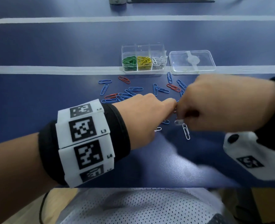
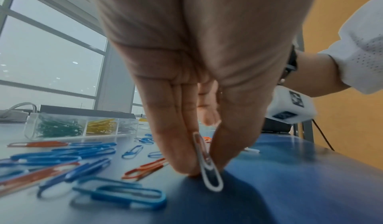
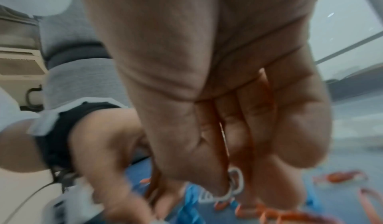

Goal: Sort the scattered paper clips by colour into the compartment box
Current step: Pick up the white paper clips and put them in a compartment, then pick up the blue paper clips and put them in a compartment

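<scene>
The clear compartment box (image 1: 157, 50) stands past the clips and holds green, yellow and white paper clips in separate sections. Blue clips (image 1: 162, 89) and red clips (image 1: 124, 79) lie scattered on the blue table. My left hand (image 1: 156, 125) pinches a white clip (image 2: 207, 165) between thumb and fingers, with the clip's lower end on the table. Close to its right, my right hand (image 1: 180, 120) pinches another white clip (image 3: 230, 188) just above the table; that view is blurred. A third white clip (image 1: 186, 131) lies loose between the two hands.
The box's clear lid (image 1: 192, 61) lies flat to the right of the box. A pale tape line (image 1: 52, 70) crosses the table under box and lid. The table's near edge (image 1: 133, 187) is close to my body. Dark items (image 1: 170, 0) sit at the far edge.
</scene>
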Demonstrator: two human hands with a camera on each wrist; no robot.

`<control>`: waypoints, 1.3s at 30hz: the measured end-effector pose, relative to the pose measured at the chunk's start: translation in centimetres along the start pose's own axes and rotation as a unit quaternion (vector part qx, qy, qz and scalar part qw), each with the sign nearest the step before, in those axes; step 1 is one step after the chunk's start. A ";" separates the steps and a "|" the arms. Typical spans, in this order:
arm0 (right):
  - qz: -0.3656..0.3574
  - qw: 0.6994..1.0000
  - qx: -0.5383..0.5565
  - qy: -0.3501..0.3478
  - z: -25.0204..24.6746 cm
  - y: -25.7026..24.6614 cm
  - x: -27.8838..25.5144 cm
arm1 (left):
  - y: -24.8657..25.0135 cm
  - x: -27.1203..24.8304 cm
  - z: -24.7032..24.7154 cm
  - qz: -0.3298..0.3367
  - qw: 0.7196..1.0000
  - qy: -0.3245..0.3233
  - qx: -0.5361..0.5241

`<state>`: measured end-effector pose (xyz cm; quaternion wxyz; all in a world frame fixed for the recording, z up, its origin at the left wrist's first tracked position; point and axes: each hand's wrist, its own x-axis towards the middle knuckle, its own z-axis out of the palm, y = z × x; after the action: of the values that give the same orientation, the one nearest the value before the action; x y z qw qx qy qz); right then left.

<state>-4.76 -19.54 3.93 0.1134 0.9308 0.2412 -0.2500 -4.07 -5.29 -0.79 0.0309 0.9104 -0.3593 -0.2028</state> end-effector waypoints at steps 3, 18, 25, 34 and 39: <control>0.029 0.996 0.066 0.053 -0.9 2.1 1.5 | -0.4 0.1 0.0 0.005 1.000 0.005 -0.016; 0.154 0.922 0.285 0.213 -2.5 5.4 9.8 | -6.2 7.0 -6.9 -0.114 0.946 0.233 -0.195; 0.120 0.934 0.259 0.214 -0.9 5.9 5.4 | -5.2 9.6 -6.8 -0.112 0.967 0.197 -0.120; -0.074 0.991 0.104 -0.045 3.5 0.9 0.1 | -5.4 9.7 -6.7 -0.110 0.962 0.189 -0.164; -0.058 0.994 0.084 -0.047 4.1 1.0 -0.5 | -5.8 9.6 -6.5 -0.111 0.953 0.186 -0.210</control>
<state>-6.28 -21.92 0.82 0.0313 0.9088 0.2673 -0.3189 8.53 -8.02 0.66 0.2649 0.9392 -0.1929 -0.1029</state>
